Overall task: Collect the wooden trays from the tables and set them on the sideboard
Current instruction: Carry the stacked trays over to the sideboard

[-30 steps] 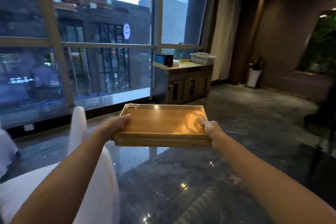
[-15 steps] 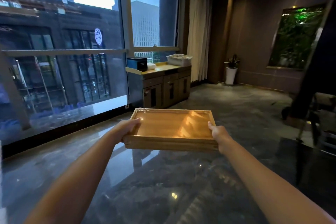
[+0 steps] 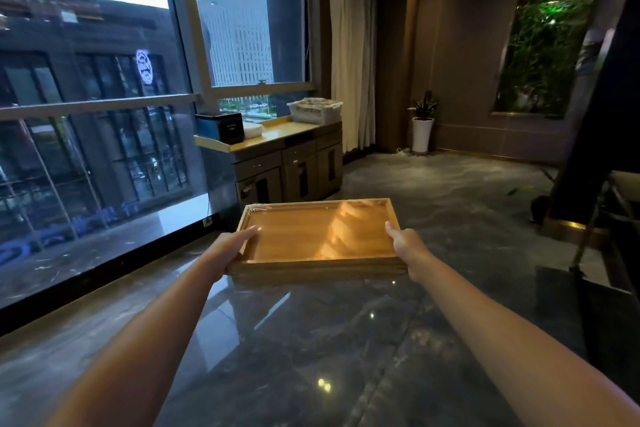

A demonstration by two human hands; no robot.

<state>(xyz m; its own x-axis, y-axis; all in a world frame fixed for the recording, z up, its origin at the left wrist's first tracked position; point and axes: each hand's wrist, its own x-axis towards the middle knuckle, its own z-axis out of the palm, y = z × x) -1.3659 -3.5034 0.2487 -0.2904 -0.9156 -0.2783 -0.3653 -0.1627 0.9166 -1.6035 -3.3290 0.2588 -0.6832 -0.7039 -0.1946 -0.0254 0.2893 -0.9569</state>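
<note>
I carry a flat rectangular wooden tray [image 3: 317,236] level in front of me at arm's length, its inside bare and glossy. My left hand [image 3: 230,248] grips its left edge, thumb over the rim. My right hand [image 3: 405,246] grips the right edge the same way. Straight ahead, beyond the tray, stands the wooden sideboard [image 3: 289,163] against the window, its light top partly free between the items on it.
On the sideboard sit a black box [image 3: 225,126], a white dish [image 3: 252,131] and a white basket [image 3: 313,110]. A potted plant [image 3: 423,125] stands by the curtain. Dark glossy floor lies between me and the sideboard. A dark panel and a chair frame [image 3: 595,218] are at right.
The view has swung and moved forward: the white chair at lower left is gone from view and the sideboard is nearer. Both hands keep their hold on the tray.
</note>
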